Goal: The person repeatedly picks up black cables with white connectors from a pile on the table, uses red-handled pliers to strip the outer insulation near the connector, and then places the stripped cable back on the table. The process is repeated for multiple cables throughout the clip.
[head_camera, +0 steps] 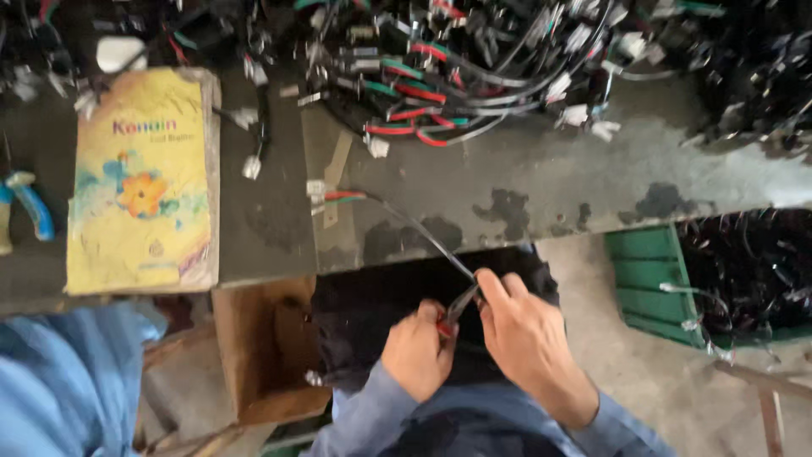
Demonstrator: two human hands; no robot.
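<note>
A thin dark cable [423, 233] runs slantwise from the workbench edge down toward the person's lap, its far end splitting into red and green wires with a small white plug. Its near end meets what looks like red-handled pliers [455, 311], partly hidden.

Left hand [416, 349] apparently fisted, right hand [526, 332] pinching.

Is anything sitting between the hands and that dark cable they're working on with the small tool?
Nothing visible. The right hand pinches the dark cable directly, and the left hand holds a small red-handled tool against it. The cable runs clear over the bench edge to its white connector.
</note>
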